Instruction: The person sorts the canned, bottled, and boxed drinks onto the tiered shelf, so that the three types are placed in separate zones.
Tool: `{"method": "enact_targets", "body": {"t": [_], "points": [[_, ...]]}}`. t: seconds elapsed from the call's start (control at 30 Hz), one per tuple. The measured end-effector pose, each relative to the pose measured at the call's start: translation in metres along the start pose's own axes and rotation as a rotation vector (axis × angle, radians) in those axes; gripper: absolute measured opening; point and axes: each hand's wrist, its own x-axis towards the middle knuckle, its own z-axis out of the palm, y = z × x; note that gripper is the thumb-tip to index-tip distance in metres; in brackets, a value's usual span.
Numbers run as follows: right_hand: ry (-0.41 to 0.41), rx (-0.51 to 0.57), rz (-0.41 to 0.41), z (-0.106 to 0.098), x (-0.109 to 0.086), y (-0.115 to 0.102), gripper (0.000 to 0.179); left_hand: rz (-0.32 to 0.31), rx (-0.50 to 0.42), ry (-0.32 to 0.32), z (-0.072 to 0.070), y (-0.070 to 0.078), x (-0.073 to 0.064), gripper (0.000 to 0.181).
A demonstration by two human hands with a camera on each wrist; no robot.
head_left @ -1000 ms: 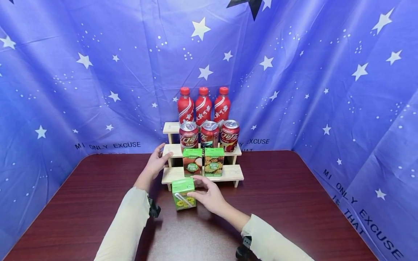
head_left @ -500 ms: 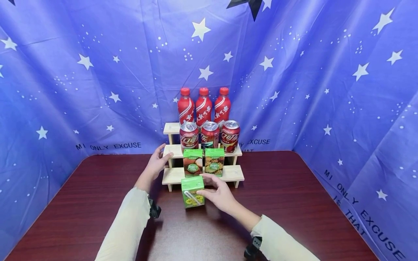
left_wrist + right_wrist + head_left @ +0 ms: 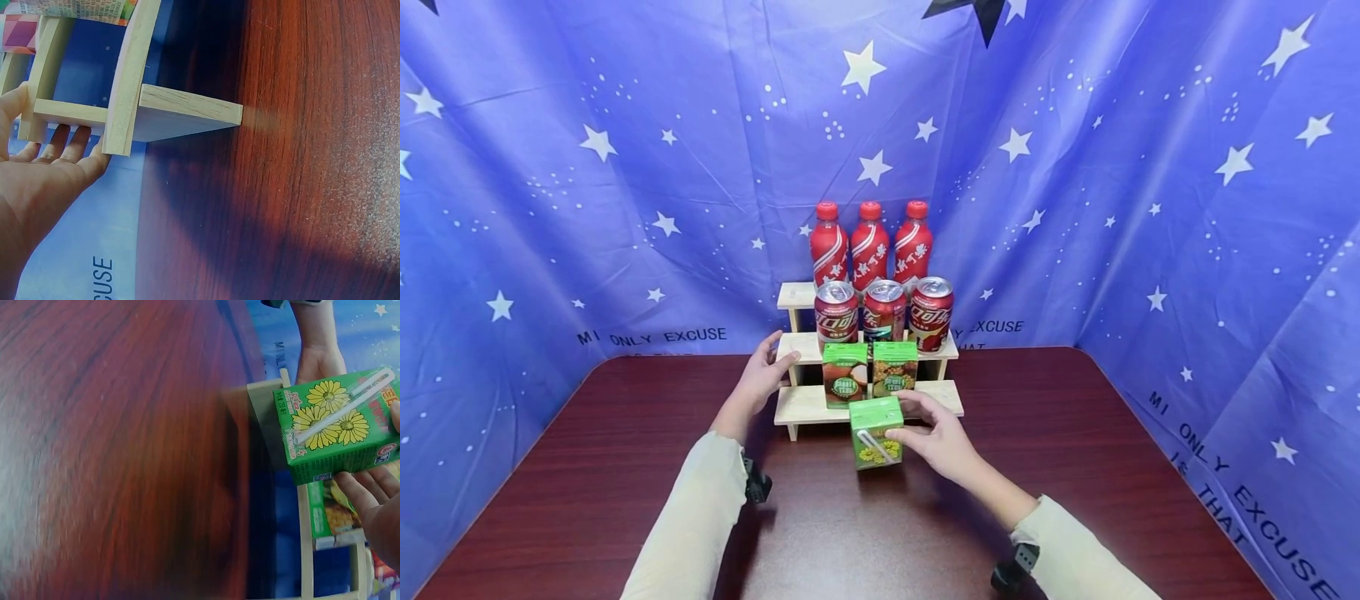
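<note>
My right hand (image 3: pixel 943 440) pinches a green drink carton (image 3: pixel 867 450) between thumb and fingers, in front of the lowest tier of a wooden step rack (image 3: pixel 801 407). A white straw and yellow flowers show on the carton (image 3: pixel 331 428) in the right wrist view. At the rack's left side, my left hand (image 3: pixel 758 377) holds the end of the middle tier, thumb over its front and fingers behind, as the left wrist view shows. Two more green cartons stand on the lowest tier: a brown-fronted one (image 3: pixel 846 383) and, right of it, a yellow-brown one (image 3: pixel 887 367), partly covered.
Three red cans stand on the middle tier, among them the right can (image 3: pixel 931 317). Behind them, three red bottles, one in the middle (image 3: pixel 870 250), stand on the top tier. A dark red-brown table (image 3: pixel 647 450) lies under everything, with a blue star-print curtain (image 3: pixel 715 167) around it.
My right hand has carried the green carton to the right and slightly away from me, from the rack's left front toward its middle. The left hand keeps its place on the rack.
</note>
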Motion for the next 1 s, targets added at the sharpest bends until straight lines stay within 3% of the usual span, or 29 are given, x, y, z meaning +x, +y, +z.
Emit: {"method": "enact_targets", "body": {"t": [0.23,0.47,0.6,0.63,1.0], "points": [[0.028,-0.046,-0.057,-0.019,-0.004,-0.004,0.053,0.003,-0.009,-0.002,-0.001,0.0,0.0,0.068],[0.042,-0.052,-0.161,-0.042,-0.006,0.012,0.05,-0.001,0.002,-0.001,-0.002,-0.001,0.001,0.068],[0.085,-0.066,-0.14,-0.053,-0.008,0.01,0.049,0.004,0.012,-0.005,-0.001,-0.002,0.003,0.069],[0.111,-0.101,-0.104,-0.054,-0.01,-0.003,0.05,0.003,0.013,-0.007,-0.002,-0.002,0.003,0.069],[0.218,-0.201,-0.047,-0.074,-0.01,-0.005,0.05,0.003,0.004,-0.015,-0.002,-0.001,0.002,0.069]]}}
